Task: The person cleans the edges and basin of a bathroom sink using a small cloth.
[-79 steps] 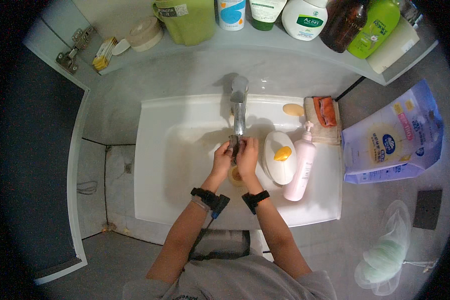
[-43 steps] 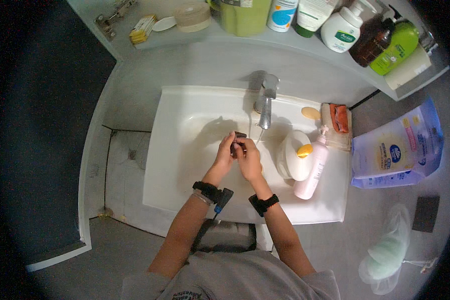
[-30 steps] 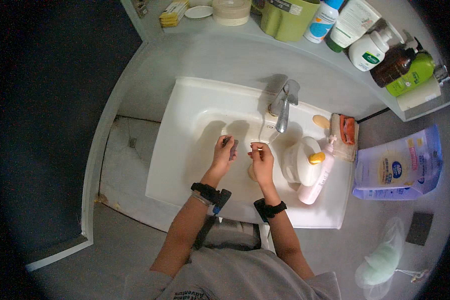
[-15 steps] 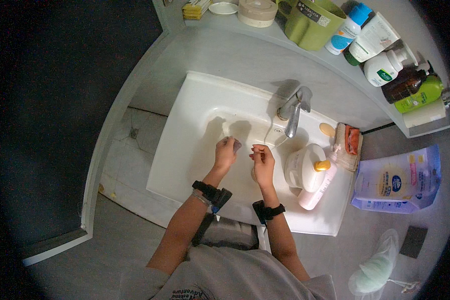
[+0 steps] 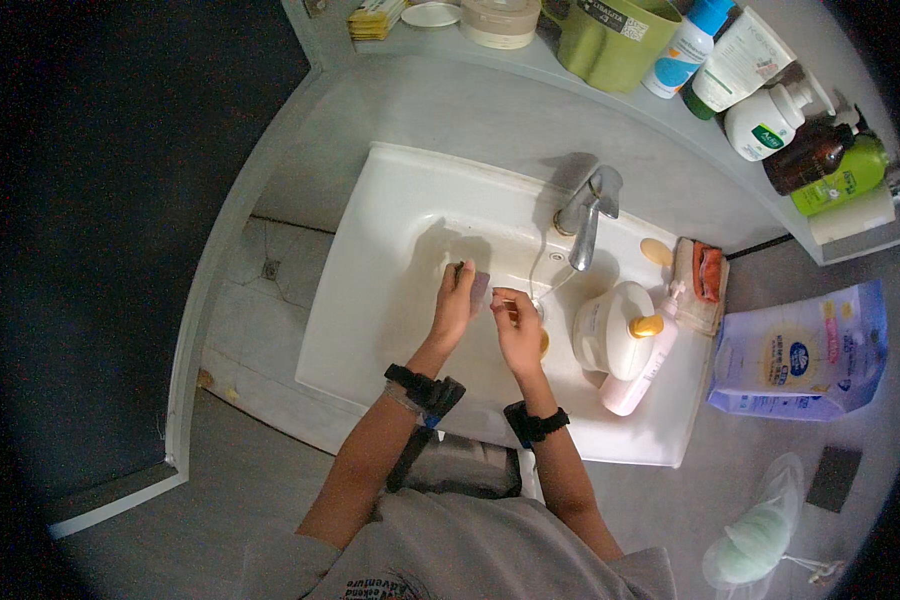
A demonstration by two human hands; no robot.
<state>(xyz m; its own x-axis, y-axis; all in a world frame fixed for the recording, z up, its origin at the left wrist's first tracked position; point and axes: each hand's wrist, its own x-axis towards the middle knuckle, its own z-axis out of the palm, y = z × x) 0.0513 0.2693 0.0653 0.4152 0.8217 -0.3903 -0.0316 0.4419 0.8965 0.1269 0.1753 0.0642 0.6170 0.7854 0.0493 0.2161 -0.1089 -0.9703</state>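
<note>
In the white washbasin (image 5: 360,300), my left hand (image 5: 454,305) holds a small flat greyish-purple block (image 5: 480,290), perhaps a sponge, with fingers along its side. My right hand (image 5: 516,325) is close beside it, fingers curled and pinched together; whatever they hold is too small to make out. A yellowish rounded edge (image 5: 544,345) shows behind my right wrist, mostly hidden. The chrome faucet (image 5: 590,215) is beyond my right hand, and a thin stream of water seems to run from its spout. Each wrist wears a black strap.
Right of my right hand are a white bottle with a yellow top (image 5: 610,330) and a pink pump bottle (image 5: 635,380). An oval soap (image 5: 656,251) and folded cloths (image 5: 705,275) lie on the rim. A purple pack (image 5: 800,350) is further right; a shelf (image 5: 510,65) of toiletries runs behind.
My left hand has shifted slightly right and away from me, and more of the block shows. My right hand has moved a little left and toward me, its fingers curled closer.
</note>
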